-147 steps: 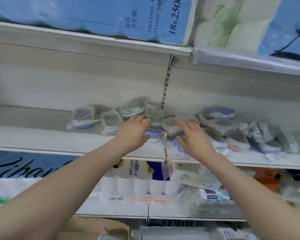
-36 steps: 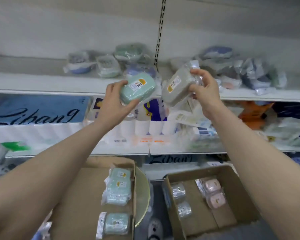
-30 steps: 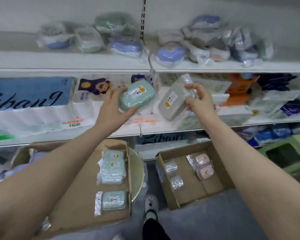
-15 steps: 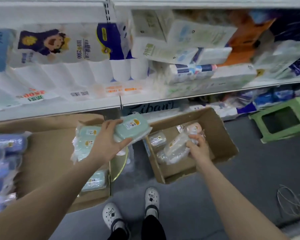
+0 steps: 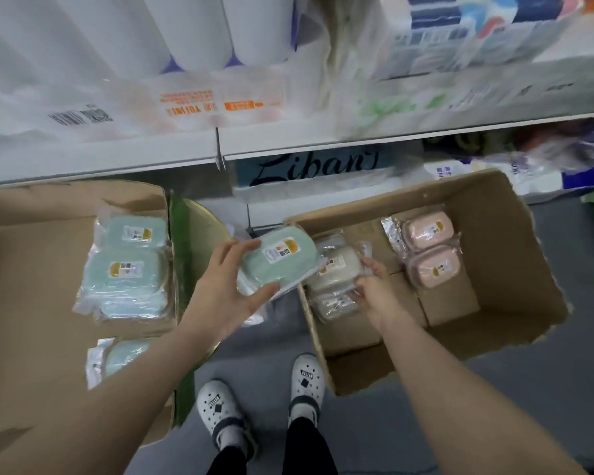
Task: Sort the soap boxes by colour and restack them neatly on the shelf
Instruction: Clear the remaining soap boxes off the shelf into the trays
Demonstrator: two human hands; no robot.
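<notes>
Left hand [image 5: 227, 289] grips a green soap box [image 5: 282, 260] in clear wrap, thumb on its near edge and fingers over its far left end. The box is held tilted in the air, label up, above the gap between two cardboard cartons on the floor [image 5: 528, 406] and over the left wall of the right carton [image 5: 515, 269].

Right hand [image 5: 374, 289] reaches down into that carton, where a beige soap box [image 5: 336, 269] lies on top of another wrapped box [image 5: 333, 305] against the left wall. Its fingers curl at the right end of the beige box and seem to pinch the wrap, though the view there is blurred. Two pink soap boxes [image 5: 431, 250] lie side by side farther right in the same carton, touching each other and well apart from the hand.

In the left carton [image 5: 31, 286], a stack of green soap boxes [image 5: 127, 269] sits at the far right side, with one more green box [image 5: 124, 354] nearer, partly hidden by the left forearm.

Beyond both cartons runs a white shelf [image 5: 288, 142] loaded with packs of toilet rolls [image 5: 186, 29]. Near the bottom edge, two white clogs [image 5: 220, 409] stand on the grey floor between the cartons.
</notes>
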